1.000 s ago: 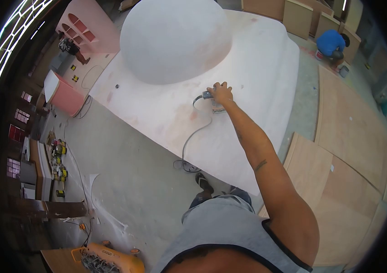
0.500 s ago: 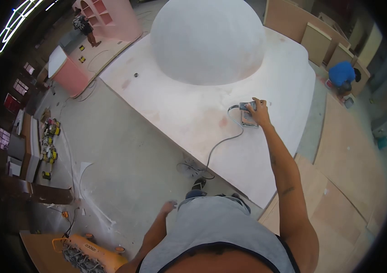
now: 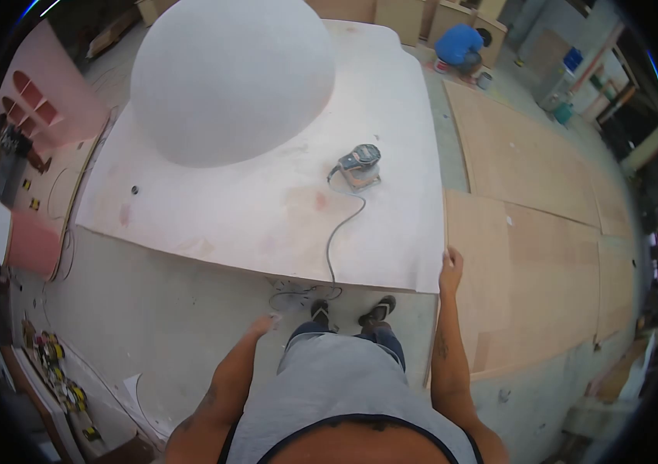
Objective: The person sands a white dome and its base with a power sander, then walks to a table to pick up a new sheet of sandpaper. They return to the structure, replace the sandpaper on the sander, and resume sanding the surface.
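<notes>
On the white panel (image 3: pixel 244 224) stands a sander (image 3: pixel 360 167), untouched, with its grey cord running down over the panel's front edge. A large white dome (image 3: pixel 232 81) rises from the same panel behind it. My right hand (image 3: pixel 451 271) is beside the panel's right front corner, its fingers curled together; whether anything is in them is too small to tell. Low over the grey floor, left of my feet, my left hand (image 3: pixel 267 322) hangs near the panel's front edge, small and blurred, its fingers unclear.
Plywood sheets (image 3: pixel 530 286) lie to the right. A person in blue (image 3: pixel 460 48) crouches at the back beside a can (image 3: pixel 484 80). Another person (image 3: pixel 18 145) stands by a pink arched structure (image 3: pixel 43 85). Cord loops (image 3: pixel 298 296) lie near my feet.
My right hand has let go of the sander and moved down and back to the panel's corner. The view has turned to the right, showing more plywood.
</notes>
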